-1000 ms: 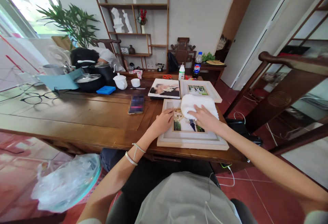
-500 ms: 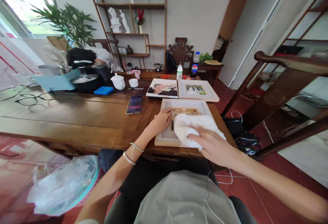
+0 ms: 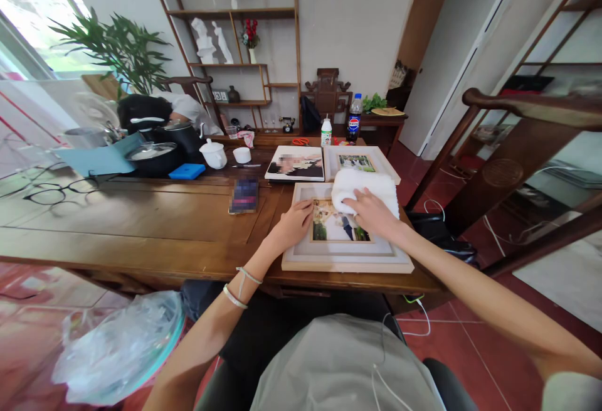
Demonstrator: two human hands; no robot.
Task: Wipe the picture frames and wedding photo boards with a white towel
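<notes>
A picture frame (image 3: 301, 254) with a light wooden edge and a photo in its middle lies flat near the table's front edge. My right hand (image 3: 371, 210) presses a folded white towel (image 3: 364, 185) on its far right part, fingers closed on the cloth. The towel covers the photo's upper right corner and the frame's back edge. My left hand (image 3: 296, 221) rests on the frame's left side, fingers stretched out toward the photo. Behind lie a second framed photo (image 3: 383, 159) and a photo panel (image 3: 277, 172).
A phone (image 3: 244, 196) lies left of the frame. Farther back stand a white teapot (image 3: 214, 155), a white cup (image 3: 242, 155), a milk bottle (image 3: 326, 133) and a cola bottle (image 3: 354, 121). A wooden chair (image 3: 498, 166) stands at the right. Another person (image 3: 188, 110) sits behind the pots.
My right hand has moved the towel from the frame's front right to its far right, uncovering most of the photo. My left hand has stayed in place.
</notes>
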